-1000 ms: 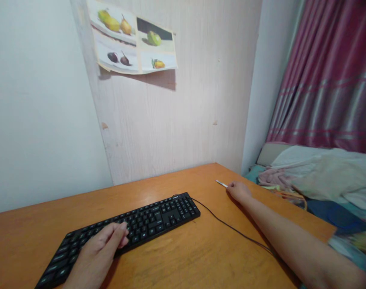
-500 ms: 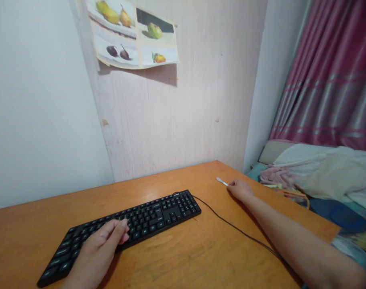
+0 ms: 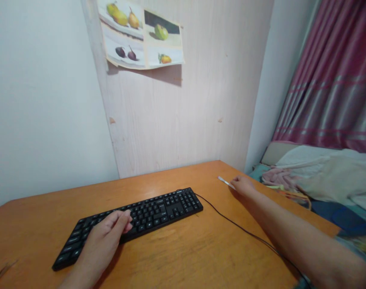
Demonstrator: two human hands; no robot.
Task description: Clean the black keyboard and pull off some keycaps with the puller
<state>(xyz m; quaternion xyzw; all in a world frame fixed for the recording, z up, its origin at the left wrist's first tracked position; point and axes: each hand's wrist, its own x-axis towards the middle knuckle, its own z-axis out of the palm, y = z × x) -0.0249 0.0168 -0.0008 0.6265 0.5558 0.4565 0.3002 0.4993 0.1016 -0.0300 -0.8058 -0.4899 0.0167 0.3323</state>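
My left hand (image 3: 106,235) is above the left half of a black keyboard (image 3: 158,210), its fingers curled in and the thumb laid against them. Nothing sticks out of it, though the palm side is hidden. Far out to the right, my right hand (image 3: 242,186) has its fingers drawn together near the table. Just by its fingertips lies a slim white stick with a wider end (image 3: 223,180), which looks like a small brush. The stick's near end runs beneath the fingers, and the fingers appear slightly raised off it.
The keyboard's black cable (image 3: 240,228) curves across the wooden table (image 3: 170,257) and passes under my right forearm. A thin dark item (image 3: 2,271) is at the lower left. Beyond the table's right edge is a bed with rumpled bedding (image 3: 324,168). Fruit pictures (image 3: 143,36) hang on the wall.
My right hand has come slightly up and away from the white stick, so more of the stick shows. The left hand stays over the keyboard; the whole view has shifted a little.
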